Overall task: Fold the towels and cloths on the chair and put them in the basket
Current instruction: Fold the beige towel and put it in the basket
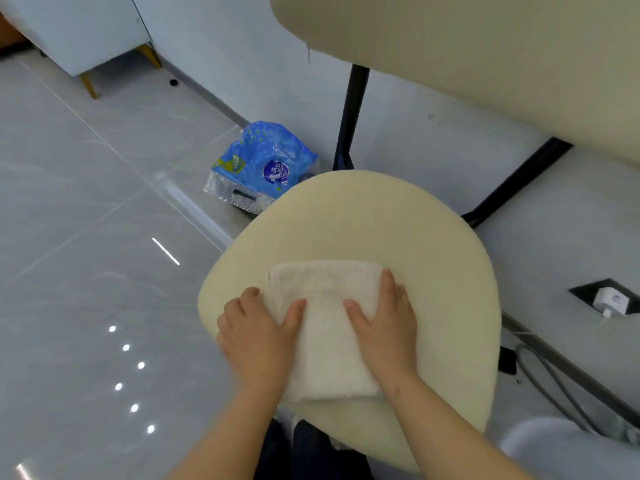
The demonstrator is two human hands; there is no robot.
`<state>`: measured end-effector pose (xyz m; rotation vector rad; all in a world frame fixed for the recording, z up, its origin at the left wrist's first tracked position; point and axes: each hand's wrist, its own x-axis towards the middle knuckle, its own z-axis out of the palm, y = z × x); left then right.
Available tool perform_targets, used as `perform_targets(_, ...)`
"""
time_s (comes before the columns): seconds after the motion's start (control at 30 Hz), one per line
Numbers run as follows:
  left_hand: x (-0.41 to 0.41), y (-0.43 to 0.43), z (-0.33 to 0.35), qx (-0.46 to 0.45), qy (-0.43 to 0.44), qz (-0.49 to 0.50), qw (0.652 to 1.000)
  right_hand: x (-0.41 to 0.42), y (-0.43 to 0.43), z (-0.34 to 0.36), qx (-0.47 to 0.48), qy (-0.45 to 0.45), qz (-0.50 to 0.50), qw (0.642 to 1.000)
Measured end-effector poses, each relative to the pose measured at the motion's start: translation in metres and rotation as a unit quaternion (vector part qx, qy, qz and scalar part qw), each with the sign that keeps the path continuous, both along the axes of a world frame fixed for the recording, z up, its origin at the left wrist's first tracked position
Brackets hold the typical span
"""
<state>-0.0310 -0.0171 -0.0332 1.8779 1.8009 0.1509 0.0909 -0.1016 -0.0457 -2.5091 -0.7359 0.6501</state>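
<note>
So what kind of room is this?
Probably a room in a home, though I can't be sure. There is a cream padded chair with black metal legs, a glossy grey tiled floor, and a white cabinet on slim golden legs by the wall. A folded cream towel lies on the seat.

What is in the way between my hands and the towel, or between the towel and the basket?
Nothing: the left hand and right hand lie directly on the folded towel on the chair seat. The basket is not in view, so the way to it cannot be judged.
</note>
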Motion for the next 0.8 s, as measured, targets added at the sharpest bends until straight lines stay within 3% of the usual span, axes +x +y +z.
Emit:
perform_targets(0.07, -0.004, -0.008, 0.015, -0.104, -0.005, 0.031, 0.994, -0.011, -0.014, 0.011, 0.026, 0.048, -0.056, 0.997)
perform_targets(0.13, -0.006, -0.012, 0.029, -0.241, -0.054, 0.077, 0.966, -0.019, -0.024, 0.029, 0.004, 0.096, -0.123, 0.988)
perform_targets(0.23, -0.013, -0.008, 0.054, -0.425, -0.186, 0.188, 0.865, -0.02, -0.029, 0.063, -0.011, 0.29, -0.232, 0.929)
perform_targets(0.3, -0.02, 0.004, 0.077, -0.463, -0.214, 0.201, 0.836, -0.017, -0.029, 0.092, 0.027, 0.406, -0.274, 0.871)
perform_targets(0.47, -0.034, 0.054, 0.156, -0.443, -0.25, 0.139, 0.85, -0.011, 0.003, 0.171, 0.156, 0.578, -0.289, 0.747)
perform_targets(0.53, -0.038, 0.077, 0.188, -0.4, -0.257, 0.11, 0.873, -0.012, 0.03, 0.2, 0.18, 0.587, -0.255, 0.747)
perform_targets(0.63, -0.052, 0.116, 0.226, -0.313, -0.257, 0.105, 0.908, -0.019, 0.075, 0.237, 0.188, 0.558, -0.207, 0.782)
perform_targets(0.8, -0.094, 0.192, 0.264, -0.242, -0.273, 0.12, 0.923, -0.046, 0.171, 0.275, 0.181, 0.515, -0.137, 0.826)
